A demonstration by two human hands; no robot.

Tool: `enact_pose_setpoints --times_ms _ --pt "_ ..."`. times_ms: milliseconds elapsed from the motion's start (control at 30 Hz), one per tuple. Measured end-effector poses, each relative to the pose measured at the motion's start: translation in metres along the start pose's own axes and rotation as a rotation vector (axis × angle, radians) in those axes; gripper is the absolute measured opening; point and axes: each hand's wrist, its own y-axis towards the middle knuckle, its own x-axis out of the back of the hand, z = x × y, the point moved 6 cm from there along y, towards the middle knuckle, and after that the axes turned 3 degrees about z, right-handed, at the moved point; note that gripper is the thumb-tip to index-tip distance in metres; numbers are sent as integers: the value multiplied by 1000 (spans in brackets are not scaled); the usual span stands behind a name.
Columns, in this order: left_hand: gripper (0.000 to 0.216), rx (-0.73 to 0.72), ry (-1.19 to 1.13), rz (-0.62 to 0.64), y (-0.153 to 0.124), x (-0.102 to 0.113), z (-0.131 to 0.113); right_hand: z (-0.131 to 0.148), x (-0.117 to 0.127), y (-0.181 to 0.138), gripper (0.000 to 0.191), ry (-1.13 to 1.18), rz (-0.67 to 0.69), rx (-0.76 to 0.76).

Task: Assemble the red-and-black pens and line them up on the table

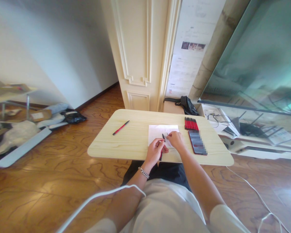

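Note:
Both my hands are over a sheet of white paper (157,131) near the front of the small table. My left hand (156,150) is closed around a red and black pen (163,137); its dark tip points away from me and the other end shows below my fingers. Close beside it, my right hand (176,139) pinches a small, thin dark piece (167,134), too small to name. A gap shows between that piece and the pen tip. Another red and black pen (121,127) lies alone at the left of the table.
Several red and black pens (191,123) lie in a row at the table's back right. Below them is a phone (197,142) with its screen partly pixelated. A light wood table (106,147) stands on a wooden floor. A white cable (99,195) crosses near my left arm.

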Motion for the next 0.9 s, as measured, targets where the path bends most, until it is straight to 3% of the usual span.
enact_pose_setpoints --times_ms 167,300,533,633,733,900 --pt "44 8 0 -22 0 0 -1 -1 12 -7 27 118 -76 1" --pt "45 37 -27 -59 0 1 0 2 23 -22 30 395 -151 42" --pt "47 81 -67 -63 -6 -9 -4 23 -7 -59 37 1104 148 29" --pt "53 126 -67 -132 -11 -9 -6 37 -15 -74 36 1360 270 14" --pt "59 141 -64 -193 -14 -6 -9 46 -12 -82 33 1470 351 41" --pt "61 151 -47 -170 -15 -7 -12 50 -6 -87 33 1508 415 75"
